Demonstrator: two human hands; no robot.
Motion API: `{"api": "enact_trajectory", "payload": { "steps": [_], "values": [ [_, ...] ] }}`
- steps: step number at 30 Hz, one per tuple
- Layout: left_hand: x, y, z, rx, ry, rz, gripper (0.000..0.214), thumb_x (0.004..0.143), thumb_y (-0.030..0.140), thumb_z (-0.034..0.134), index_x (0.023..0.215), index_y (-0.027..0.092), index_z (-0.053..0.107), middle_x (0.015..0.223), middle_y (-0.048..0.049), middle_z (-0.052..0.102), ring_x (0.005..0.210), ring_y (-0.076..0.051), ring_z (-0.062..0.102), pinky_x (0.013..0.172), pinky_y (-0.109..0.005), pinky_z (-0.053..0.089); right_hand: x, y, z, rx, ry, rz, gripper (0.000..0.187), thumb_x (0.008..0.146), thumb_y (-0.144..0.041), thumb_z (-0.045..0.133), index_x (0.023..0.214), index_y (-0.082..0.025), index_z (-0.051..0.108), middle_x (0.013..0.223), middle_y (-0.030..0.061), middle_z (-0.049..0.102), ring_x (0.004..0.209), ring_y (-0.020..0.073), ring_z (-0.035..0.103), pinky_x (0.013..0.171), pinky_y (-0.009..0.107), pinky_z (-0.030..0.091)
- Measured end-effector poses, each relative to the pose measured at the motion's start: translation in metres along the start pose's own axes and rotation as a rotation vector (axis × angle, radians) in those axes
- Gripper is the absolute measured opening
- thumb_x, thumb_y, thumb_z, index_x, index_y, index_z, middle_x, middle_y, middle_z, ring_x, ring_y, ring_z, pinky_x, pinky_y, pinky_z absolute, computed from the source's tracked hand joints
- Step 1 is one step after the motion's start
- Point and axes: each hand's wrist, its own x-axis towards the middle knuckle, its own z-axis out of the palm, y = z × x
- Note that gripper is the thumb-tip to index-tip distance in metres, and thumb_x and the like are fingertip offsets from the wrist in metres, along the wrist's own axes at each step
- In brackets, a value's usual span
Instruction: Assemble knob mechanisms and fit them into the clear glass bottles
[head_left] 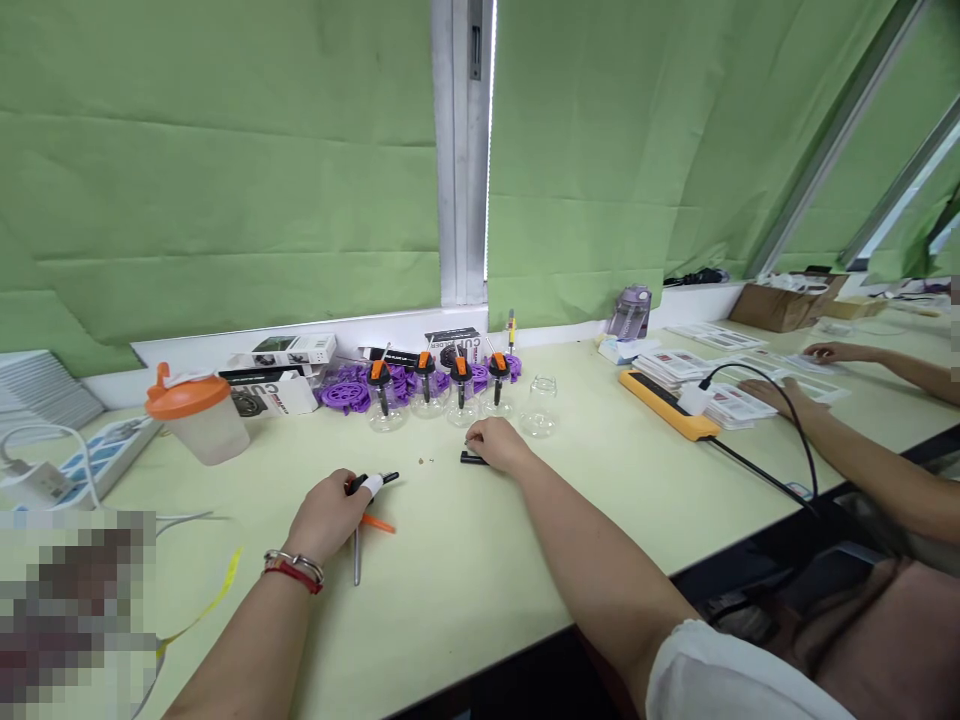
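Note:
My left hand rests on the pale green table, fingers curled around a small black and white part. An orange-handled tool and a thin metal rod lie just under that hand. My right hand lies further out, fingers closed over a small black piece. Behind both hands stands a row of several small clear glass bottles with orange and black tops, and one bare glass bottle sits at the right end.
Purple plastic parts and small boxes line the windowsill. An orange-lidded cup stands at the left beside a power strip. At the right, another person's hands rest by stacked cards, a yellow power strip and a black cable.

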Motion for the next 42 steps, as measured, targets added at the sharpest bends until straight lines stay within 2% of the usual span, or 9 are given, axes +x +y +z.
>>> {"api": "enact_trajectory", "payload": {
  "steps": [4, 7, 12, 18, 22, 27, 37, 40, 42],
  "values": [
    [0.002, -0.002, 0.001, 0.006, 0.009, 0.007, 0.038, 0.074, 0.052, 0.046, 0.090, 0.020, 0.060, 0.084, -0.0084, 0.068, 0.077, -0.027, 0.062, 0.061, -0.032, 0.040, 0.001, 0.001, -0.002, 0.000, -0.028, 0.003, 0.024, 0.072, -0.016, 0.062, 0.094, -0.020, 0.071, 0.082, 0.0038, 0.069, 0.077, 0.0170, 0.060, 0.067, 0.024, 0.041],
    [0.002, -0.002, 0.001, -0.004, 0.002, 0.013, 0.043, 0.074, 0.057, 0.044, 0.089, 0.020, 0.060, 0.083, -0.0086, 0.068, 0.076, -0.027, 0.062, 0.061, -0.032, 0.040, 0.005, 0.002, -0.001, 0.002, -0.049, 0.006, 0.022, 0.069, -0.013, 0.063, 0.087, -0.020, 0.072, 0.080, 0.0036, 0.068, 0.078, 0.0179, 0.060, 0.066, 0.025, 0.040],
    [0.000, -0.001, 0.000, -0.019, -0.009, 0.006, 0.042, 0.074, 0.056, 0.045, 0.089, 0.020, 0.060, 0.082, -0.0080, 0.068, 0.074, -0.026, 0.062, 0.059, -0.032, 0.040, 0.008, 0.003, 0.002, 0.041, -0.018, 0.032, 0.019, 0.063, -0.008, 0.063, 0.077, -0.019, 0.071, 0.080, 0.0041, 0.067, 0.078, 0.0181, 0.059, 0.066, 0.025, 0.040],
    [-0.002, 0.002, -0.002, -0.021, -0.006, 0.017, 0.041, 0.074, 0.056, 0.045, 0.088, 0.020, 0.060, 0.082, -0.0080, 0.067, 0.075, -0.027, 0.062, 0.060, -0.032, 0.039, 0.011, 0.013, 0.010, 0.200, 0.025, 0.081, 0.021, 0.069, -0.016, 0.061, 0.089, -0.016, 0.065, 0.076, 0.0019, 0.064, 0.065, 0.0124, 0.057, 0.058, 0.021, 0.043],
    [-0.003, 0.004, -0.003, -0.012, -0.010, 0.007, 0.038, 0.075, 0.053, 0.045, 0.088, 0.020, 0.059, 0.083, -0.0077, 0.067, 0.076, -0.026, 0.062, 0.060, -0.032, 0.039, 0.011, 0.017, 0.014, 0.304, 0.022, 0.064, 0.020, 0.074, -0.019, 0.058, 0.093, -0.016, 0.061, 0.071, -0.0012, 0.060, 0.059, 0.0091, 0.055, 0.055, 0.019, 0.043],
    [-0.002, 0.003, -0.003, -0.016, -0.015, 0.006, 0.040, 0.075, 0.054, 0.045, 0.087, 0.019, 0.060, 0.080, -0.0081, 0.067, 0.073, -0.026, 0.062, 0.059, -0.032, 0.039, 0.007, 0.020, 0.012, 0.484, 0.007, -0.018, 0.017, 0.068, -0.017, 0.060, 0.085, -0.016, 0.059, 0.068, -0.0033, 0.054, 0.059, 0.0084, 0.050, 0.057, 0.020, 0.043],
    [-0.002, 0.003, -0.003, -0.003, -0.023, -0.003, 0.039, 0.074, 0.055, 0.045, 0.088, 0.020, 0.058, 0.080, -0.0076, 0.067, 0.075, -0.027, 0.062, 0.059, -0.032, 0.040, 0.002, 0.014, 0.005, 0.622, 0.036, -0.049, 0.017, 0.067, -0.018, 0.059, 0.085, -0.015, 0.057, 0.069, -0.0037, 0.050, 0.059, 0.0084, 0.046, 0.057, 0.021, 0.041],
    [-0.002, 0.003, -0.003, -0.001, -0.022, -0.001, 0.040, 0.075, 0.056, 0.044, 0.088, 0.020, 0.059, 0.081, -0.0074, 0.067, 0.076, -0.027, 0.062, 0.060, -0.032, 0.040, 0.003, 0.016, 0.002, 0.573, 0.075, 0.006, 0.018, 0.071, -0.018, 0.055, 0.089, -0.015, 0.059, 0.070, -0.0029, 0.052, 0.059, 0.0086, 0.047, 0.057, 0.020, 0.041],
    [-0.001, 0.002, -0.002, -0.006, -0.023, -0.002, 0.042, 0.075, 0.057, 0.044, 0.088, 0.021, 0.059, 0.081, -0.0072, 0.067, 0.075, -0.027, 0.062, 0.060, -0.032, 0.040, 0.003, 0.017, 0.000, 0.421, 0.074, 0.068, 0.021, 0.072, -0.016, 0.052, 0.092, -0.016, 0.061, 0.071, -0.0021, 0.054, 0.061, 0.0091, 0.049, 0.057, 0.020, 0.041]
  ]
}}
